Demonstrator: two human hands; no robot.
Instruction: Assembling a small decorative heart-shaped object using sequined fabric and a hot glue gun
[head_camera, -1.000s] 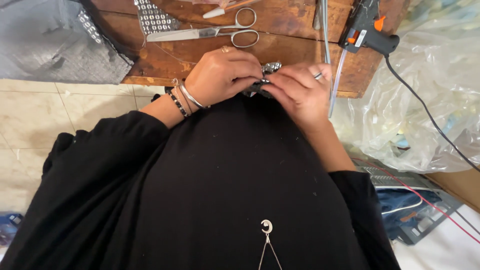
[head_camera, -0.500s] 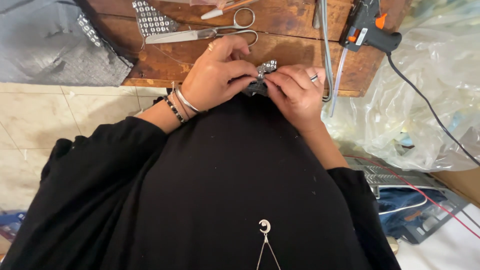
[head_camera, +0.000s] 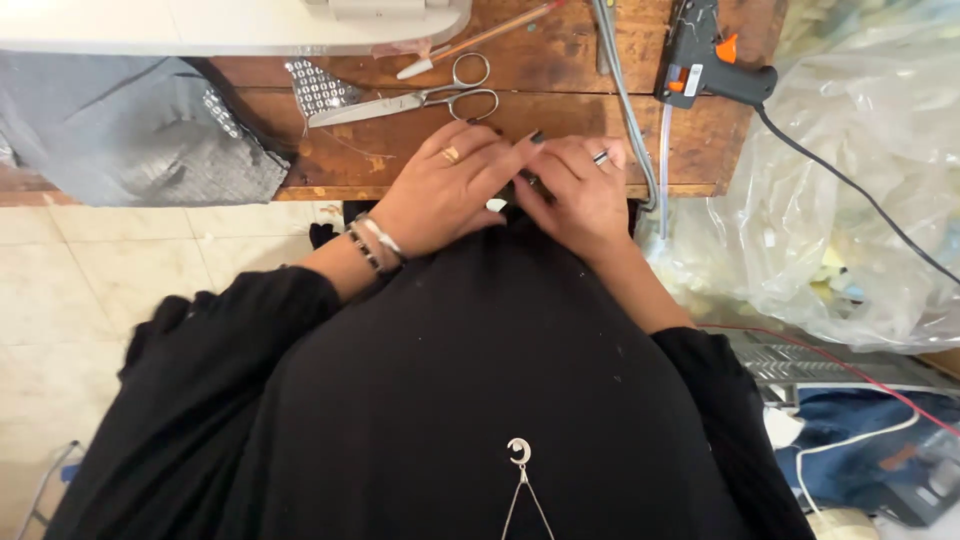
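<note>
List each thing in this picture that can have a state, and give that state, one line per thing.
scissors: closed, lying flat on the wooden table.
glue gun: lying on the table, cord attached.
left hand: fingers pressed onto black fabric at the table edge.
right hand: fingers pinching a small item, mostly hidden.
plastic bag: crumpled, beside the table.

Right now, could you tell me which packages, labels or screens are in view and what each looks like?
Label: small pale rectangular sticker on the black and orange glue gun, at the table's far right.
Plastic bag: large, clear, crumpled, right of the wooden table, beyond the right hand.
No screens show.
</note>
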